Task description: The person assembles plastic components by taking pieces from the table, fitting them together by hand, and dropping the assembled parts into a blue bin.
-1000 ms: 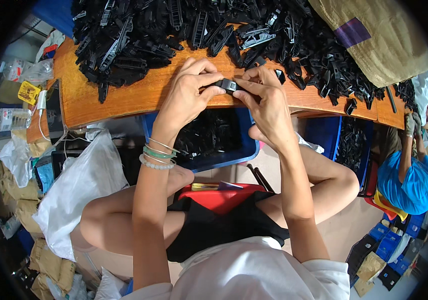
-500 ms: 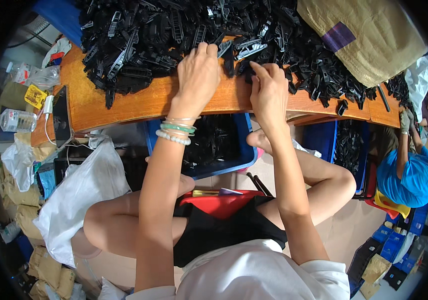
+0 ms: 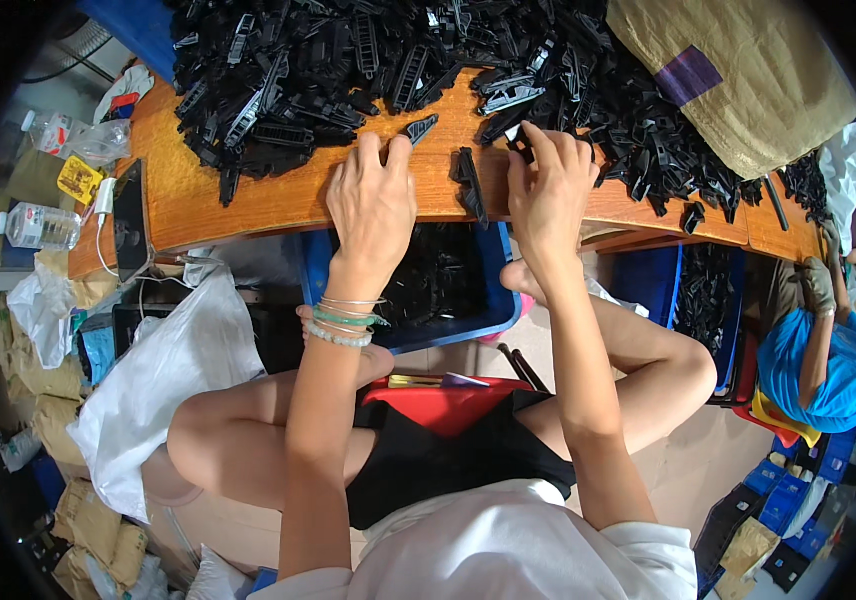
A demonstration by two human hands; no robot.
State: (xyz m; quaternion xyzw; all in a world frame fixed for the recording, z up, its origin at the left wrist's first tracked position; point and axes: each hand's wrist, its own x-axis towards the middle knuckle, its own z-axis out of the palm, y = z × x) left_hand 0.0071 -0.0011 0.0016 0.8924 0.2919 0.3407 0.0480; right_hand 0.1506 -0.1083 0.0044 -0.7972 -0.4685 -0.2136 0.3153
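My left hand (image 3: pixel 374 200), with bracelets at its wrist, is closed near the table's front edge. A small ribbed black plastic part (image 3: pixel 420 128) juts out from its fingertips. To the right, my right hand (image 3: pixel 554 190) has its thumb and fingers bent round another black plastic part (image 3: pixel 520 143), mostly hidden behind the fingers. Between the hands a narrow black plastic part (image 3: pixel 468 184) lies on the wood, its near end at the edge. Beyond both hands spreads a large heap of black plastic parts (image 3: pixel 368 55).
Below the wooden table (image 3: pixel 238 215) edge stands a blue bin (image 3: pixel 448 335) with black parts inside. A second blue bin (image 3: pixel 648 300) is to its right. A tan woven sack (image 3: pixel 758 90) lies at the far right. A co-worker in a blue shirt (image 3: pixel 813 365) sits at the right.
My left hand has drawn back from the heap toward the table edge, with a black plastic part at its fingertips. The narrow part between the hands now lies nearer the edge.
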